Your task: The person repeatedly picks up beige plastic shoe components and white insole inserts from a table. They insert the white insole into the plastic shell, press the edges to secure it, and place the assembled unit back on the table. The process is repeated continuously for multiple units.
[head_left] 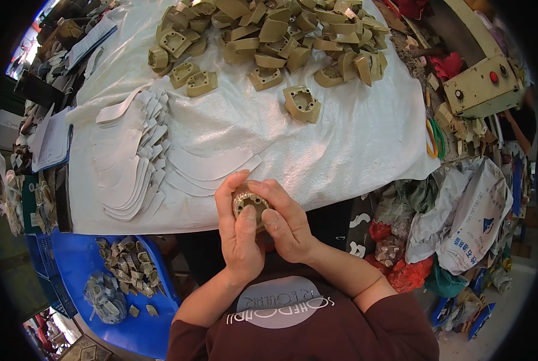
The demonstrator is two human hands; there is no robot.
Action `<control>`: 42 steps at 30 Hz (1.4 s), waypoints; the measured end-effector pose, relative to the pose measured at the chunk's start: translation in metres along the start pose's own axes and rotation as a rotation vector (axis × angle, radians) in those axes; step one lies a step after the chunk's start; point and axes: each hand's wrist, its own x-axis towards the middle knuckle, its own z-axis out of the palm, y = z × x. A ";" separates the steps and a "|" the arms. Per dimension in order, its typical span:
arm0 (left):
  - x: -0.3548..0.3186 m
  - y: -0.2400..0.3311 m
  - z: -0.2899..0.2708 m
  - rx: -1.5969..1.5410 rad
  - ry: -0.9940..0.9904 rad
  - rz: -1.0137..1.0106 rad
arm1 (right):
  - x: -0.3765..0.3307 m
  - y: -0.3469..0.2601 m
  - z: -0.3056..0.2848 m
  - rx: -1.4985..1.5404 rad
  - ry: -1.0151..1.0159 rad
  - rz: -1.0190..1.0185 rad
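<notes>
An olive plastic shoe heel point(247, 197), its hollow top with holes turned up, sits between my hands just off the near edge of the table. My left hand point(238, 231) wraps its left side, and my right hand point(286, 219) closes round its right. Both thumbs press on the top, and the fingers hide most of its sides. A glittery covering seems to show round its far rim. Just beyond my hands, curved white cut pieces point(209, 168) lie fanned out; an overlapping stack of such pieces point(122, 171) lies to the left. One loose heel point(302, 103) rests farther back.
A white sheet point(341, 144) covers the table, with a big heap of olive heels point(275, 42) at the back. Finished-looking glittery heels point(131, 265) lie on a blue chair point(143, 331) at left. A control box point(484, 87) and white sacks point(470, 216) stand at right.
</notes>
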 end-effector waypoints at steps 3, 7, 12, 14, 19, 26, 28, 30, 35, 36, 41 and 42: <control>0.004 0.020 0.007 -0.353 0.016 -0.289 | 0.004 -0.004 0.001 0.069 0.046 0.135; 0.010 0.014 -0.014 -0.531 -0.218 -0.141 | 0.015 -0.017 -0.018 0.016 0.040 0.207; 0.014 0.016 -0.017 0.548 -0.363 0.446 | 0.029 -0.025 -0.030 -0.463 -0.054 -0.021; 0.010 0.015 -0.015 0.434 -0.302 0.293 | 0.029 -0.024 -0.029 -0.345 -0.042 0.007; 0.007 0.022 -0.028 0.420 -0.143 0.038 | 0.020 -0.014 -0.029 0.042 0.065 0.114; 0.015 0.039 -0.024 0.695 -0.296 0.368 | 0.024 -0.005 -0.047 0.253 -0.113 0.349; 0.014 0.039 -0.021 0.746 -0.277 0.355 | 0.024 -0.010 -0.046 0.036 -0.117 0.255; 0.016 0.035 -0.021 0.782 -0.252 0.381 | 0.024 -0.017 -0.041 -0.231 -0.059 0.189; 0.016 0.026 -0.016 0.836 -0.188 0.460 | 0.021 -0.006 -0.038 0.250 0.039 0.350; 0.016 0.025 -0.016 0.828 -0.162 0.473 | 0.020 -0.003 -0.038 0.444 0.059 0.375; 0.012 0.021 -0.001 0.912 0.022 0.515 | 0.016 -0.013 -0.034 0.060 0.020 0.329; 0.013 0.019 0.002 0.978 0.045 0.585 | 0.017 -0.017 -0.031 -0.121 0.032 0.295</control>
